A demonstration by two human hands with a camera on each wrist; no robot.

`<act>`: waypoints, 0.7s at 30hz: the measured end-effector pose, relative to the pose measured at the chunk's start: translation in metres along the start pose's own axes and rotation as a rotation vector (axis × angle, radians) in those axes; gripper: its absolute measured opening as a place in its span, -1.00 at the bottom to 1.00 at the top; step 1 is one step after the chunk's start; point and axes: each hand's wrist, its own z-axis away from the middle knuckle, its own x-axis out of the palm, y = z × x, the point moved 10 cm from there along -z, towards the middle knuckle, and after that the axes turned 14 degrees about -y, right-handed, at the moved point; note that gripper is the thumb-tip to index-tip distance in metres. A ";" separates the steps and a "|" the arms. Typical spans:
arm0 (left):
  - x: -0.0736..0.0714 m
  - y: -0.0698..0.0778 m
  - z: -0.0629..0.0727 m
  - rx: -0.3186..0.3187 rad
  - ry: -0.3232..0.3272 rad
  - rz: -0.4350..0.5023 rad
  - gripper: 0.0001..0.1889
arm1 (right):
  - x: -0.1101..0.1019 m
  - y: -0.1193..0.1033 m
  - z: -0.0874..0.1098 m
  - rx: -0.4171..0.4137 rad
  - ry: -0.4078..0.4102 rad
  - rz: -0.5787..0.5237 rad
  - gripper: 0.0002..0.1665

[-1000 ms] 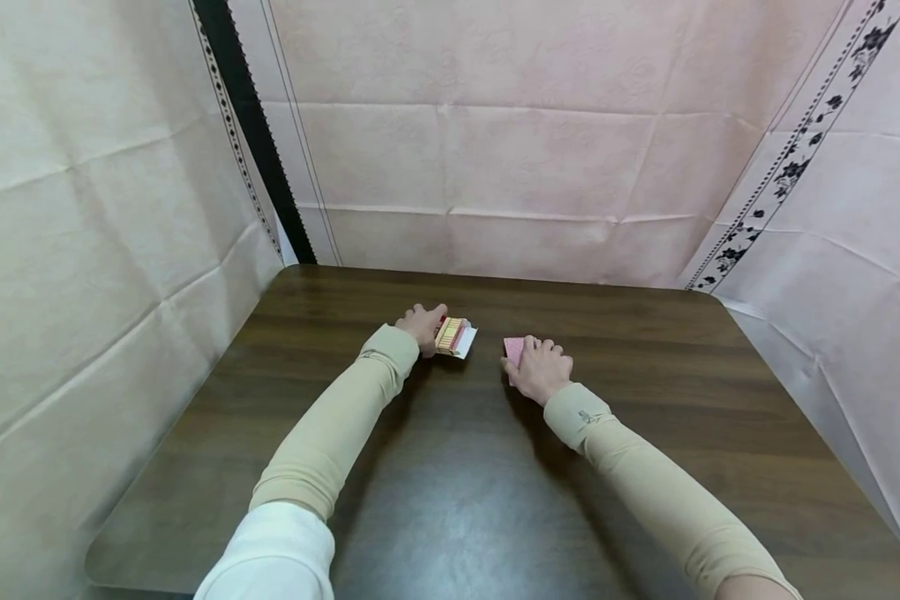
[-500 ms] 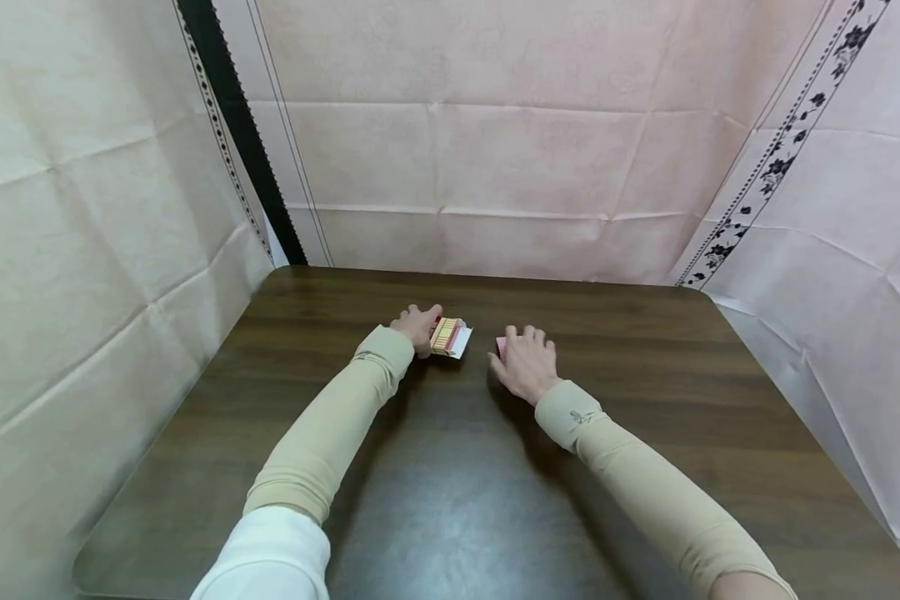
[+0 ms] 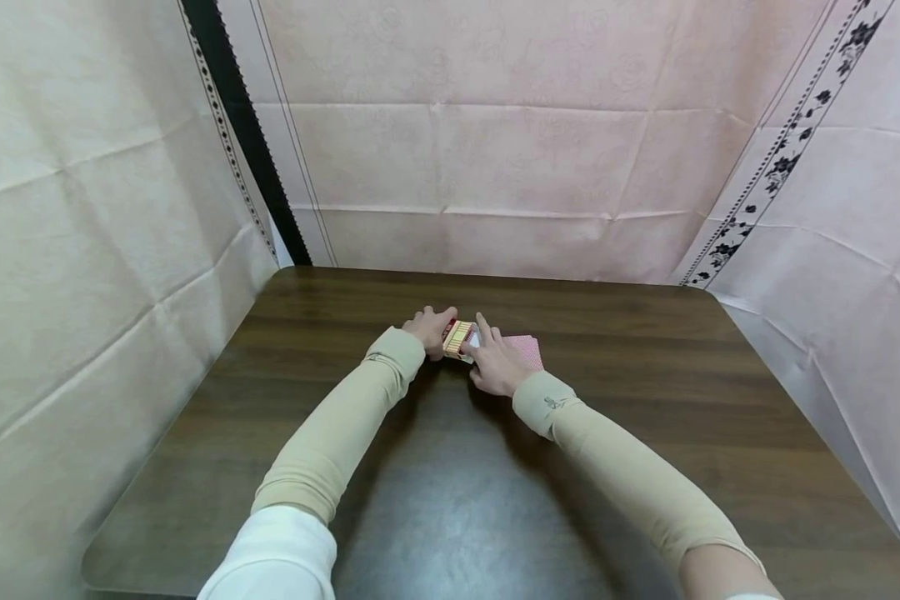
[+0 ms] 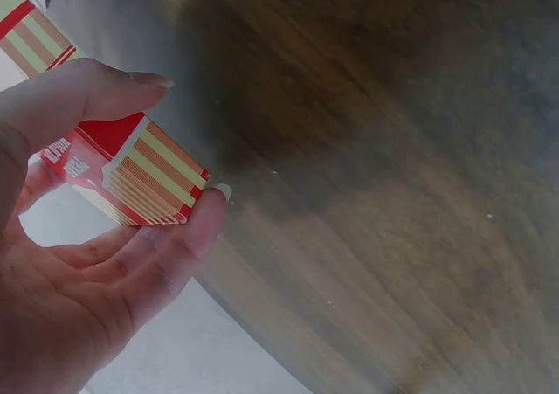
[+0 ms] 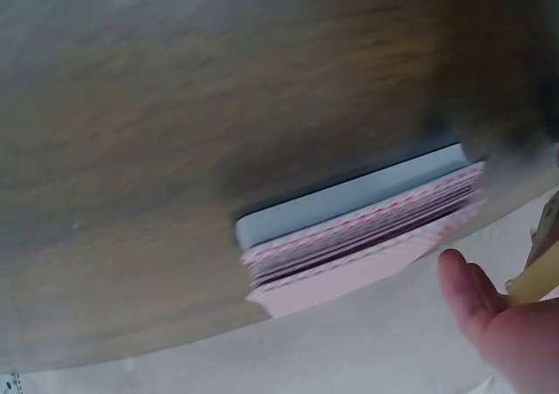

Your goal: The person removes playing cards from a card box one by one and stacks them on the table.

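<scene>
My left hand (image 3: 427, 329) grips a red and yellow striped playing card box (image 3: 458, 337), its white flap end facing right. In the left wrist view the thumb lies over one side of the striped box (image 4: 162, 176) and fingers support the opposite side. My right hand (image 3: 493, 367) reaches to the flap end with fingers extended, partly covering it. In the right wrist view that hand's finger (image 5: 460, 289) is close to the box's yellow edge (image 5: 540, 279). A stack of pink-backed playing cards (image 3: 528, 350) lies on the table just right of the right hand, partly hidden by it.
The brown wooden table (image 3: 435, 483) extends under both arms, its far edge just beyond the box. Pale cloth hangs (image 3: 450, 158) enclose the table behind and on both sides.
My right hand has left the card stack and moved left to the box's flap end, uncovering more of the cards. The left hand keeps hold of the box, nearly in place.
</scene>
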 end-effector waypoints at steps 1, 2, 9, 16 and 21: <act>0.000 0.001 0.000 0.006 0.002 -0.004 -0.27 | 0.001 0.001 -0.002 0.007 -0.015 -0.004 -0.49; -0.001 0.002 0.000 0.008 0.003 -0.005 -0.26 | 0.002 0.001 -0.003 0.012 -0.025 -0.008 -0.48; -0.005 -0.001 -0.001 -0.015 0.017 -0.016 -0.22 | -0.001 0.004 0.000 0.011 0.010 0.026 -0.48; -0.008 0.006 0.000 -0.008 0.024 -0.021 -0.21 | -0.004 0.007 0.005 0.023 0.020 0.030 -0.50; -0.010 0.005 0.001 -0.018 0.040 -0.017 -0.25 | -0.013 0.010 0.009 0.032 0.081 -0.062 -0.37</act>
